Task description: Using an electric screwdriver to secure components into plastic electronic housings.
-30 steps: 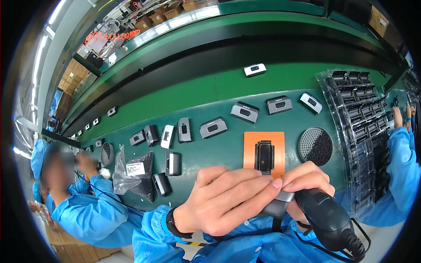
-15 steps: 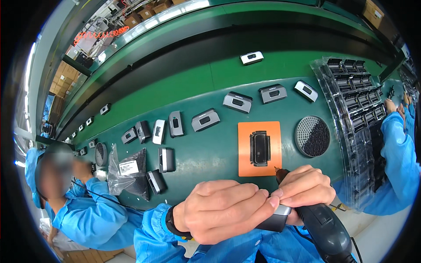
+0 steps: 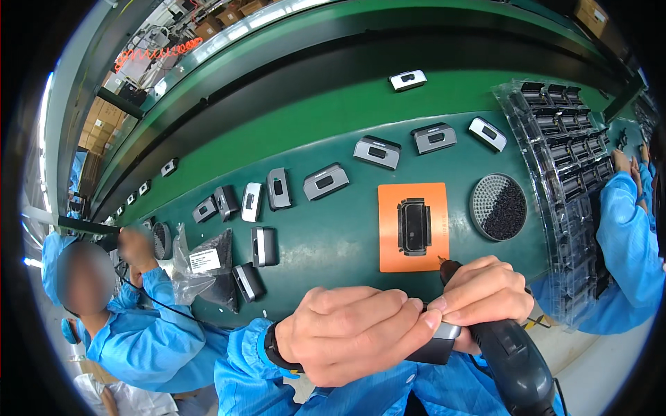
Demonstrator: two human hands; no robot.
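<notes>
Close to my body, my left hand (image 3: 361, 333) is wrapped over a small grey and black plastic housing (image 3: 436, 350), covering most of it. My right hand (image 3: 489, 295) has a dark electric screwdriver (image 3: 517, 367) tucked under its palm, the bit pointing away toward the orange mat (image 3: 392, 260). Thumb and fingertips of that hand also meet my left fingertips at the housing's upper edge; what they press there is hidden. In the middle of the mat lies a black rectangular fixture (image 3: 414, 229).
A round dish (image 3: 483, 194) of small black screws stands right of the mat. Farther right are clear plastic trays (image 3: 555, 239) of black parts. Grey housings (image 3: 326, 182) line the bench, near a bag of dark parts (image 3: 220, 277). Co-workers in blue sit at left (image 3: 146, 340) and right (image 3: 628, 256).
My hands keep almost the same grip and place, while the view has shifted slightly. At left, the co-worker's hand has risen.
</notes>
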